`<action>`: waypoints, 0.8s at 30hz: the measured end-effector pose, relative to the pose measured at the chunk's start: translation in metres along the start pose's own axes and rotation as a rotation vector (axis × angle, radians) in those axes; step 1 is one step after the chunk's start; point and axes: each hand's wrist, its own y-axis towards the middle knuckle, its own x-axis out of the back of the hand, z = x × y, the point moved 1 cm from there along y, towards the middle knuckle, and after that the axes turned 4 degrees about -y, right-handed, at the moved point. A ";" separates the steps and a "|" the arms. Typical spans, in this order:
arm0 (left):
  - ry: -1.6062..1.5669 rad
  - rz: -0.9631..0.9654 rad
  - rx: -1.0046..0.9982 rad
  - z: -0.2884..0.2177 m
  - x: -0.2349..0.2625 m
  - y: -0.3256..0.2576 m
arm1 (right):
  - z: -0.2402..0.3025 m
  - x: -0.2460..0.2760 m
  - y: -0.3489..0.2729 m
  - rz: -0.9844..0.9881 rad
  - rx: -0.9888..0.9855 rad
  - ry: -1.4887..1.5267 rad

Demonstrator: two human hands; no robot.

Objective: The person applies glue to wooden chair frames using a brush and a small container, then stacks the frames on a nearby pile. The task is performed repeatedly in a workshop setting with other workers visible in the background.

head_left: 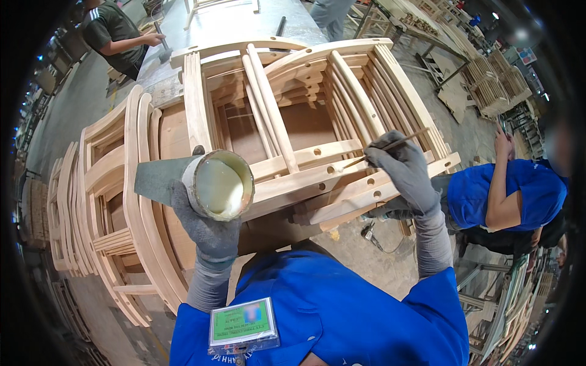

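My left hand (210,229), in a grey glove, is closed around a round cup (194,198) of milky, pale yellow liquid (218,186). A flat grey-green piece (160,179) sticks out to the left beside the cup; how it is held is hidden. My right hand (406,171), gloved too, pinches a thin wooden stick (400,141). The stick's lower tip is near a round hole (331,169) in the nearest rail (299,181) of a stack of pale wooden chair frames. More holes show along the rails.
More curved wooden frames (131,201) lean in a row at the left. Behind the stack is a metal-topped table (213,27), where a person (119,33) holds a tool. Another person in blue (506,195) is close on my right. Wooden parts (497,85) are piled at the far right.
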 end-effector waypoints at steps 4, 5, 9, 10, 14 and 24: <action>0.040 -0.018 -0.016 0.005 0.001 -0.001 | -0.017 -0.012 0.010 0.022 0.007 -0.062; 0.096 -0.023 -0.036 0.004 0.000 -0.002 | -0.022 -0.015 0.012 0.021 -0.011 -0.036; 0.482 0.092 -0.268 0.001 0.012 -0.005 | -0.031 -0.022 0.018 0.049 -0.049 0.000; 0.544 0.114 -0.308 0.001 0.014 -0.006 | -0.032 -0.026 0.019 0.028 -0.051 0.016; 0.629 0.062 -0.335 0.001 0.017 -0.009 | -0.037 -0.027 0.020 -0.013 0.032 -0.109; 0.142 -0.017 -0.200 -0.006 0.013 -0.009 | -0.039 -0.027 0.019 0.030 0.217 -0.264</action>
